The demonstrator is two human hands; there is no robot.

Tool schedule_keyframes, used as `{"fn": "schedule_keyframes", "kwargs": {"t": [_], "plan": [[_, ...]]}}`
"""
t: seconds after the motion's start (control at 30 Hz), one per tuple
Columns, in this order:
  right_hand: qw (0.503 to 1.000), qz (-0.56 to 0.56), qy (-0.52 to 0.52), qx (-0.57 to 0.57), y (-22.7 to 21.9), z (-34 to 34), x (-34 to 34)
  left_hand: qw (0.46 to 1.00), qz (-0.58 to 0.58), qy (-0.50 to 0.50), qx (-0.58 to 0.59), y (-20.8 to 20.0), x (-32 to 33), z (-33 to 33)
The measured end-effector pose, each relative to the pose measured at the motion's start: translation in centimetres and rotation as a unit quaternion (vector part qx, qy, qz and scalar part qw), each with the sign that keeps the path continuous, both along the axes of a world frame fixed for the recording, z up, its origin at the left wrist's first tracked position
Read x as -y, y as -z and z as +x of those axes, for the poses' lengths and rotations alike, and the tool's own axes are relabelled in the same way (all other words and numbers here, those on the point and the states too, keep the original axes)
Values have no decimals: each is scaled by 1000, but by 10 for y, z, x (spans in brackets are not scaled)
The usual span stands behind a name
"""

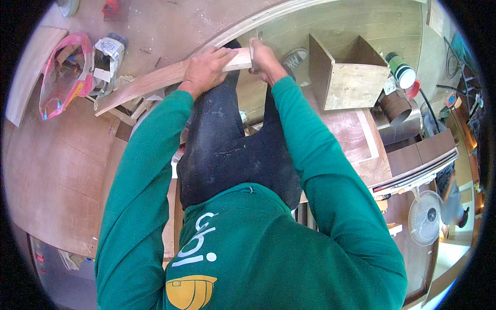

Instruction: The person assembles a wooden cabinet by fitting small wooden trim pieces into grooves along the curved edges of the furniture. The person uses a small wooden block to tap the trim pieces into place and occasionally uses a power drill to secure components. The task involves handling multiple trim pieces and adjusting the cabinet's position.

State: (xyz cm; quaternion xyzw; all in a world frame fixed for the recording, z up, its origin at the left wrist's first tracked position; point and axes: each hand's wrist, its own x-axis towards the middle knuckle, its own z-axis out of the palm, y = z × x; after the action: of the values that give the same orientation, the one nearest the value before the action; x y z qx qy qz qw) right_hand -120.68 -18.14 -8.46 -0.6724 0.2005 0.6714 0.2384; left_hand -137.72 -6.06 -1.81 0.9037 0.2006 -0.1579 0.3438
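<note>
A long, pale wooden board (155,78) reaches from the left across my lap, its whitish end raised between my hands. My left hand (206,68) lies over the board near that end, its thumb and fingers closed around it. My right hand (266,61) is closed on a thin, flat, light-coloured piece (252,51) held upright against the board's end. Its exact kind is too small to make out. My dark trousers (227,150) are dusty below the board.
An open wooden box (356,85) stands to the right, beside a green-and-white can (402,72). At the left are a pink torn bag (66,77) and a white bag (111,49). Farther right stands a white fan (426,217). Wooden panels (62,170) lie at the left.
</note>
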Motion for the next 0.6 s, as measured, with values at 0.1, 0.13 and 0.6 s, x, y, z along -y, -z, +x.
{"fn": "schedule_keyframes", "kwargs": {"t": [0.1, 0.13, 0.6], "plan": [[999, 16, 22, -27, -51, -3, 7, 1000, -3, -18, 7, 5, 5, -5], [999, 18, 22, -40, -75, -6, 12, 1000, -2, -23, 10, 6, 6, -7], [998, 50, 15, -18, -101, -14, 28, 999, -36, -28, -13, 0, -3, -3]]}}
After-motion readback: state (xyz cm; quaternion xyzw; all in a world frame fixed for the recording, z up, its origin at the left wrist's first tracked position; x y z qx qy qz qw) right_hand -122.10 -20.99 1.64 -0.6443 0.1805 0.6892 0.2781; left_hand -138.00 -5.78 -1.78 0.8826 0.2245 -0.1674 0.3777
